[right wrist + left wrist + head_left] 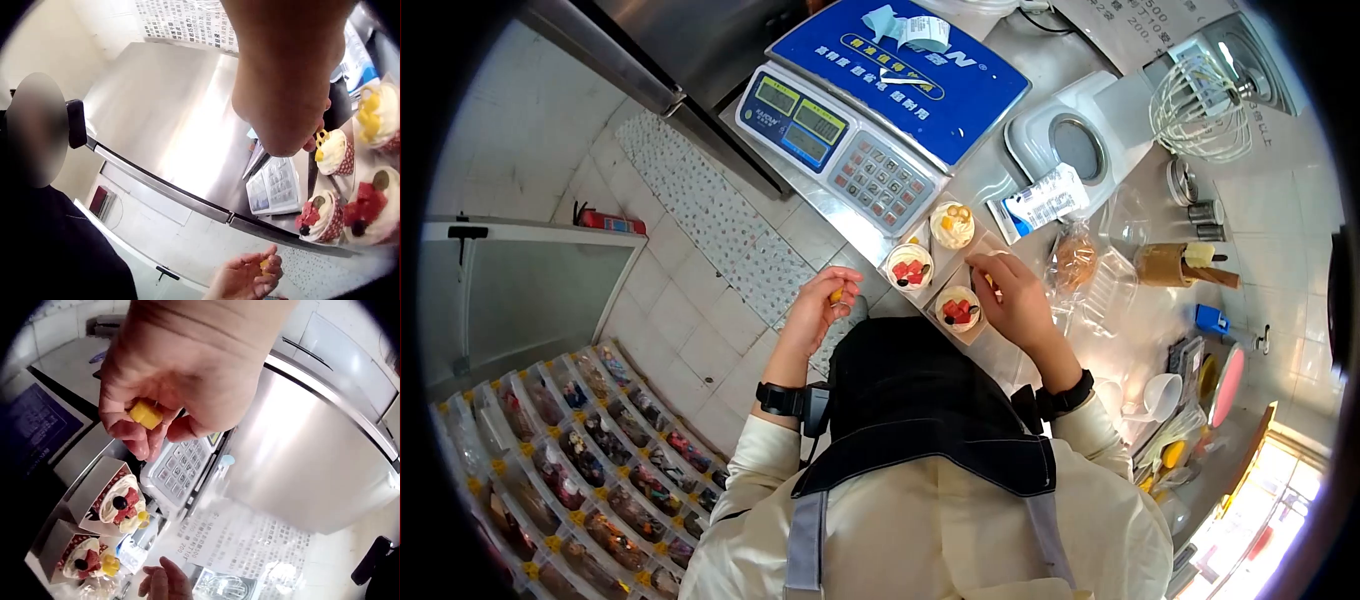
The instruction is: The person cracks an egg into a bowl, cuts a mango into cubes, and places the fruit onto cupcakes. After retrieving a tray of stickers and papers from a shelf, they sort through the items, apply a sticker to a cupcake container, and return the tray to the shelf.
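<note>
Left hand (pixel 818 305): one, centre of the frame in the head view, palm turned up, fingers curled round small yellow pieces (pixel 146 415). Right hand (pixel 1012 302): one, just right of centre, lowered over the cupcakes, fingers bent; whether it pinches anything cannot be told. Cupcakes, four, in red-and-white patterned cups, set close together on the bench (pixel 990 355) at centre: first, red fruit and dark berries on cream (pixel 910 268), nearest the left hand; second, likewise topped (pixel 957 309), beside the right hand; third, yellow topping (pixel 952 225), above these; fourth, yellow topping (pixel 379 117), beneath the right hand in the head view, plain at the right edge in the right wrist view. Digital scale (pixel 840 140), keypad and displays, upper centre, its blue platform bearing a curled paper slip (pixel 925 33). Mixer (pixel 1070 140) with wire whisk (pixel 1200 108), upper right. Blue-and-white packet (pixel 1040 202), between mixer and cupcakes. Clear bag (pixel 1075 258) with a brown item inside, right of the right hand. Brown tool holder (pixel 1162 265) containing utensils, farther right. Rack (pixel 580 470) of wrapped goods, lower left.
</note>
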### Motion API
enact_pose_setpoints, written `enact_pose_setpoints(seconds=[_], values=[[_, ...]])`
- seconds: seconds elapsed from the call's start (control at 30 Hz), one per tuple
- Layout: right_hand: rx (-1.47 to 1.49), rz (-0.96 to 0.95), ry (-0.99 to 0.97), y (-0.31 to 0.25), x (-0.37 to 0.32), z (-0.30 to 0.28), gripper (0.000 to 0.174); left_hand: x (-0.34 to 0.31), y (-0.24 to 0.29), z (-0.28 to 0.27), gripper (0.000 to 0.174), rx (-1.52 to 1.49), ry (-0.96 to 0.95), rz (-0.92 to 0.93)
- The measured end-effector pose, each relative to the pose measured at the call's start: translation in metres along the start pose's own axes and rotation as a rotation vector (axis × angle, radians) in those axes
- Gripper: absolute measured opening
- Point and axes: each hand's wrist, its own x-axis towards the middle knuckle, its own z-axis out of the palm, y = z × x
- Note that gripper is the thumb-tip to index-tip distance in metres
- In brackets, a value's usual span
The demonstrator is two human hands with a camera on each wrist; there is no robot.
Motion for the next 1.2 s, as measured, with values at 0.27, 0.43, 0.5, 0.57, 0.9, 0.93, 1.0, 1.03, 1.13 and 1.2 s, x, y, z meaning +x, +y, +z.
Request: enact_pose_setpoints(seconds=[0.27,0.43,0.5,0.57,0.9,0.93,1.0,1.03,1.13,1.2], values=[[-0.085,-0.04,-0.016,-0.022,0.002,0.023,0.057,-0.001,0.006,0.007,0.024,0.107,-0.023,0.024],[-0.359,-0.178,-0.028,-0.027,0.02,0.049,0.067,0.0,0.007,0.003,0.025,0.144,-0.039,0.005],[-0.379,-0.17,-0.022,-0.024,0.023,0.059,0.066,-0.002,0.006,-0.002,0.025,0.152,-0.062,-0.005],[-0.397,-0.159,-0.015,-0.025,0.023,0.066,0.065,-0.003,0.004,-0.009,0.025,0.151,-0.071,-0.014],[-0.481,-0.118,-0.045,-0.024,0.023,0.078,0.062,-0.01,0.008,-0.021,0.024,0.168,-0.072,-0.029],[-0.474,-0.118,-0.042,-0.023,0.022,0.078,0.063,-0.011,0.008,-0.021,0.024,0.169,-0.072,-0.026],[-0.476,-0.102,-0.048,-0.021,0.022,0.078,0.063,-0.012,0.009,-0.023,0.024,0.185,-0.057,-0.044],[-0.475,-0.084,-0.056,-0.021,0.022,0.078,0.064,-0.013,0.008,-0.023,0.024,0.19,-0.058,-0.043],[-0.49,-0.124,-0.028,-0.02,0.023,0.077,0.065,-0.017,0.008,-0.025,0.024,0.191,-0.059,-0.035],[-0.479,-0.135,-0.044,-0.021,0.024,0.074,0.064,-0.017,0.006,-0.027,0.025,0.194,-0.05,-0.049]])
